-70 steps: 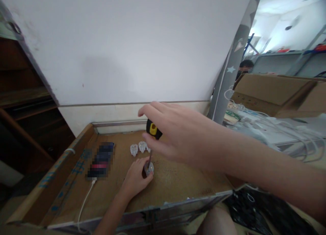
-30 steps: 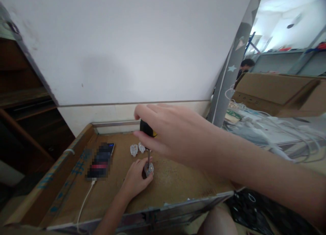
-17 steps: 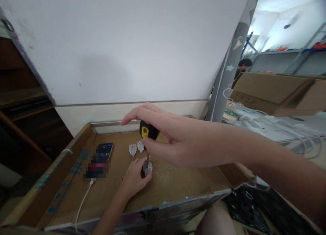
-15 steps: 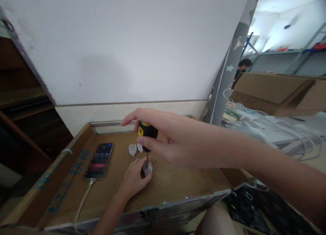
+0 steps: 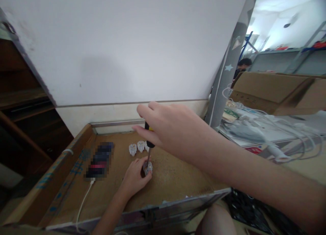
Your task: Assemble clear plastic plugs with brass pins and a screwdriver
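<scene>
My left hand (image 5: 133,177) is closed around the sides of a small clear plastic plug piece (image 5: 148,168) with metal bits inside, holding it on the cardboard surface. My right hand (image 5: 170,124) grips a black and yellow screwdriver (image 5: 150,144) from above. Its shaft points down, slightly tilted, with the tip at the plug piece; exactly where the tip seats is too small to make out. Behind them stand similar clear pieces in a row: a left one (image 5: 132,149), a middle one (image 5: 141,146), and a third partly hidden by the screwdriver.
A phone (image 5: 100,160) with a white charging cable (image 5: 84,201) lies to the left on the cardboard-lined table (image 5: 183,180). A raised edge (image 5: 56,170) borders the left side. On the right are white cables, a cardboard box (image 5: 270,89) and, farther back, a person (image 5: 245,63).
My right hand has turned and curled its fingers round the screwdriver handle, and the handle leans a little more to the right. My left hand and the plug piece stay in place.
</scene>
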Demonstrator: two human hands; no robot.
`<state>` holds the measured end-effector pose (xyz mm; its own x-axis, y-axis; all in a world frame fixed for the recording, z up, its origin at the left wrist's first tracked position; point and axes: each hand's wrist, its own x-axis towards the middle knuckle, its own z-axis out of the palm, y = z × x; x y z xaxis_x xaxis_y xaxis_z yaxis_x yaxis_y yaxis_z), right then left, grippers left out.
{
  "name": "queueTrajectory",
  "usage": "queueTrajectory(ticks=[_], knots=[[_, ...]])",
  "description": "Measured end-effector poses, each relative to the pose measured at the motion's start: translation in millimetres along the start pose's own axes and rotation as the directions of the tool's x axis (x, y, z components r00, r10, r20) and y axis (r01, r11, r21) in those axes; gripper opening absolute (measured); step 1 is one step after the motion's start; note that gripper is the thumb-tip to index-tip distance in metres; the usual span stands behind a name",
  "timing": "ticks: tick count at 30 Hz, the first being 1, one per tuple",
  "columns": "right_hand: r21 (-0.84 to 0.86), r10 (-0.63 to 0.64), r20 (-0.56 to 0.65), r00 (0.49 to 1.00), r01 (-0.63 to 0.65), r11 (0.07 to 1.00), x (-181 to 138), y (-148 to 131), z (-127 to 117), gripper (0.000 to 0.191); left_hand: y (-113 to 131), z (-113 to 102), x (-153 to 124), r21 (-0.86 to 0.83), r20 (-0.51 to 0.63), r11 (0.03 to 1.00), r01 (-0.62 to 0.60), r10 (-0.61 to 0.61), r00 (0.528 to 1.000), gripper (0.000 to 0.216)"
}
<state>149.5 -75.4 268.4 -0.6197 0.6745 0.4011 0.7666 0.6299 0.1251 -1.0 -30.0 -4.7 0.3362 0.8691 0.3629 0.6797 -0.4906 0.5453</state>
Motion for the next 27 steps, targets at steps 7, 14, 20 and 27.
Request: queueTrajectory(ticks=[7, 14, 20, 27], knots=[[0.485, -0.251, 0.110, 0.962, 0.168, 0.858, -3.5, 2.8, -8.2, 0.034, -0.3, 0.9, -2.0, 0.040, -0.021, 0.999, 0.012, -0.012, 1.000, 0.032], [0.351, 0.010, -0.159, 0.987, 0.047, 0.935, -7.6, 4.2, 18.2, 0.016, 2.9, -2.6, 0.7, -0.010, 0.015, 1.000, -0.003, 0.003, 1.000, 0.035], [0.829, 0.020, -0.124, 0.992, 0.093, 0.551, -27.8, -1.4, 29.4, 0.015, 2.8, -3.0, -0.6, -0.024, -0.006, 1.000, 0.001, -0.001, 1.000, 0.037], [0.744, 0.394, -0.488, 0.779, 0.136, 0.654, -44.3, 19.1, 14.1, 0.012, 1.7, -2.9, 0.1, -0.055, 0.031, 0.998, 0.025, -0.023, 0.999, 0.046]])
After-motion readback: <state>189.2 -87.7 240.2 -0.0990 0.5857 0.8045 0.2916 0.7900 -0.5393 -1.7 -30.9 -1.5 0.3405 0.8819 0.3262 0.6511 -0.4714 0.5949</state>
